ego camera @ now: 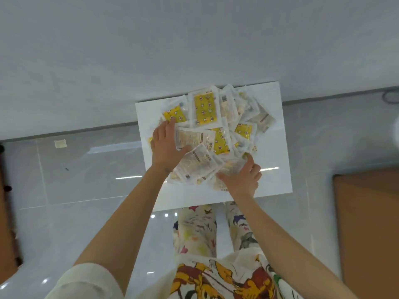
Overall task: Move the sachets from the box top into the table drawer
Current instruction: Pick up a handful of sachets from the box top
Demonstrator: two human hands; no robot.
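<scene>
A heap of sachets (212, 126), some yellow with a flower print and some clear with pale contents, lies on the white box top (274, 152). My left hand (165, 145) rests on the heap's left side. Its fingers lie straight over a yellow sachet and its thumb touches a clear sachet (194, 138). At the heap's near right corner, my right hand (243, 176) pinches several clear sachets (234, 166) between thumb and fingers. No drawer is in view.
The box stands on a glossy grey tile floor against a white wall. A brown wooden surface (367, 223) shows at the right edge and a dark object (6, 201) at the left edge. A small cream piece (60, 143) lies on the floor; a cable (390, 97) runs at far right.
</scene>
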